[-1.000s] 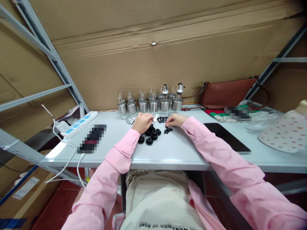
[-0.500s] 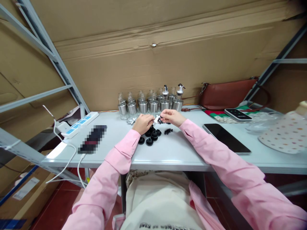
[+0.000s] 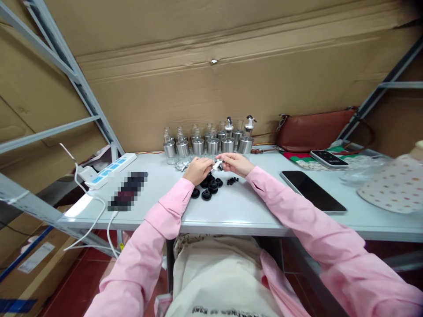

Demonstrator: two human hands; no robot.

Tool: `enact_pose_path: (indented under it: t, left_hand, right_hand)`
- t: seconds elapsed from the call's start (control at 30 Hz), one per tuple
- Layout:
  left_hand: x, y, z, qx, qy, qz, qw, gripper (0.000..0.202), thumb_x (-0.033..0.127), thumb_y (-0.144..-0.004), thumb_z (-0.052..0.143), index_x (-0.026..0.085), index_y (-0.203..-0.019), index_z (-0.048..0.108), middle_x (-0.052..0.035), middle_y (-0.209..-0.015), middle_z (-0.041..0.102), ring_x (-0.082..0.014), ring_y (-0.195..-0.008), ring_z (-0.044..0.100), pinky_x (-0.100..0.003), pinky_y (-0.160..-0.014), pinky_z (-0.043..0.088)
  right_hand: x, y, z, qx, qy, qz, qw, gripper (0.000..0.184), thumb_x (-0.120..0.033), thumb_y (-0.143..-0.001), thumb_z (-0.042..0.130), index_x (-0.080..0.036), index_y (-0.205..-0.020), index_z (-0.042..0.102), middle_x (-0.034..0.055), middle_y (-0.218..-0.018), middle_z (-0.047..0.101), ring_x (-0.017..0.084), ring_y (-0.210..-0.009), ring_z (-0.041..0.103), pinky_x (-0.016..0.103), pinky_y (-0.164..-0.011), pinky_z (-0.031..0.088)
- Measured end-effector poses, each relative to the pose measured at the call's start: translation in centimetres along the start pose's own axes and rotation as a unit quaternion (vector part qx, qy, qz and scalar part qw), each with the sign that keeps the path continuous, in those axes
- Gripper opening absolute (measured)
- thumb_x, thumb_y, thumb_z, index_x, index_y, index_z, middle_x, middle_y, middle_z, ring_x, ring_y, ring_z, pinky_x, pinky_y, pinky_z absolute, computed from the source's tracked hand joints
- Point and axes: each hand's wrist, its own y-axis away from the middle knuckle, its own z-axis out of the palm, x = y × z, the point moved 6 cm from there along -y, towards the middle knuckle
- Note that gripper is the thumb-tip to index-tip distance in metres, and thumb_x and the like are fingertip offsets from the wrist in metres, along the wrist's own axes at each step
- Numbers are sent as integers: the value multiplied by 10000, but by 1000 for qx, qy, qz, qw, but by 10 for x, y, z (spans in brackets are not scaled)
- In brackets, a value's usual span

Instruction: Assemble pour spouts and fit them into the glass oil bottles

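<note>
Both hands meet above the table in the head view. My left hand [image 3: 199,170] is closed, its fingertips pinching a small white pourer spout [image 3: 217,166]. My right hand [image 3: 237,164] pinches at the spout's right side, where a bit of black shows; the fingers partly hide it. Just below lies a heap of black ribbed stoppers [image 3: 213,187], with several tiny black caps [image 3: 232,181] to their right. Beyond my left hand are some silvery-white spout parts [image 3: 181,165], partly covered by it.
Behind stand rows of glass bottles with steel sleeves [image 3: 198,147]; two carry pourer tops [image 3: 249,123]. A power strip [image 3: 114,169] and a blurred-out dark object [image 3: 128,191] lie left. On the right are a black-screened phone [image 3: 312,190], a brown bag [image 3: 315,130] and a dotted item [image 3: 393,182].
My right hand has shifted slightly left and down, its fingers changing position around the spout. The spout has tilted a little. My left hand stays nearly still.
</note>
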Motion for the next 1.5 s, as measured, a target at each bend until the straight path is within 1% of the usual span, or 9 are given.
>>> enact_pose_path:
  t: [0.13,0.43,0.63,0.9,1.07,1.17,1.33,1.4,1.5]
  left_hand:
    - [-1,0,0,7,8,-5,1000,174,128,-856,394,179,-884,558,-30,-912,665,-156,-858,593,-292,-754,342]
    - [0,0,2,1,5,-2,1000,133,143,-851,426,181,-868,552,-25,-902,665,-159,-856,593,-287,-757,344]
    - [2,-1,3,-11,8,-5,1000,99,146,-846,456,165,-858,552,-29,-881,666,-156,-813,595,-279,-739,343]
    - [-1,0,1,-9,22,-27,999,114,148,-845,449,169,-870,558,-19,-893,668,-150,-825,594,-277,-751,331]
    - [-4,-1,1,-7,19,-47,999,147,138,-839,436,168,-907,564,-24,-905,670,-151,-834,596,-284,-759,332]
    - [-10,-1,-3,11,13,-77,997,192,135,-847,417,177,-963,563,-24,-932,664,-152,-855,593,-291,-775,336]
    - [-38,7,-15,63,-37,-209,975,249,102,-834,398,179,-1012,555,-51,-969,627,-190,-966,548,-321,-793,341]
    - [-43,9,-14,42,-41,-222,973,213,135,-843,416,185,-987,565,-52,-967,616,-200,-983,533,-331,-802,344]
    - [-38,6,-7,-17,-28,-175,984,162,237,-873,442,192,-934,585,-44,-963,611,-199,-983,520,-336,-817,348]
  right_hand:
    - [3,0,7,-29,5,1,1000,394,-520,-682,645,-138,-747,573,-52,-511,433,63,-480,395,229,-460,285]
    - [2,0,8,-13,4,-17,1000,486,-603,-586,681,-156,-733,558,-67,-475,426,68,-480,389,234,-509,313]
    - [2,-1,9,-7,6,-23,1000,472,-610,-633,641,-156,-710,537,-77,-488,364,61,-475,385,239,-503,310]
    - [7,-3,7,12,-14,-5,1000,497,-601,-582,681,-138,-725,571,-58,-510,422,65,-477,406,233,-484,308]
    - [5,-2,7,20,0,-7,1000,459,-566,-567,707,-145,-703,585,-35,-533,500,72,-498,460,236,-507,359]
    - [2,-1,5,27,19,-24,999,427,-500,-551,744,-144,-746,611,-30,-557,540,69,-510,480,235,-530,382]
    - [-1,0,-6,96,10,-28,995,387,-452,-566,747,-148,-770,621,-32,-558,556,61,-499,489,215,-507,387]
    - [-2,0,-10,117,6,-24,993,384,-445,-558,753,-149,-763,622,-34,-554,559,56,-488,491,202,-491,386]
    - [-4,-1,-15,135,-5,-24,991,383,-438,-544,762,-145,-748,623,-39,-533,553,51,-471,491,188,-473,386]
